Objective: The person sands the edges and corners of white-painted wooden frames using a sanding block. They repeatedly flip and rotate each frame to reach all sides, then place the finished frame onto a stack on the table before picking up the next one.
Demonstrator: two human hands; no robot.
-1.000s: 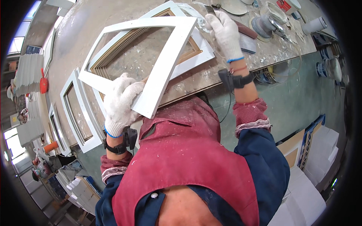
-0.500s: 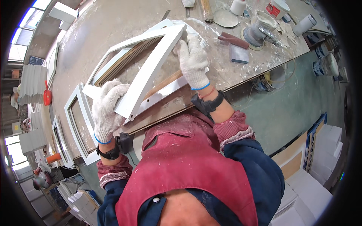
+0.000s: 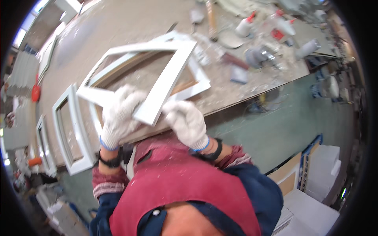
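Note:
A white frame with an open middle is raised at a tilt over the workbench. My left hand, in a white knit glove, grips its near left part. At the near right corner, my gloved right hand has its fingers curled against the frame's edge; blur hides the fingertips. Beneath lies a second white frame on the bench, partly covered by the raised one. Tan wooden edges show within its opening.
More white frames lean along the bench's left side. On the bench stand a white bottle with a red tip, a grey sander and a brown block. White panels are stacked at the lower right.
My right hand has come down from the frame's far corner to its near right corner. The frame has shifted slightly, and the whole view has moved and blurred.

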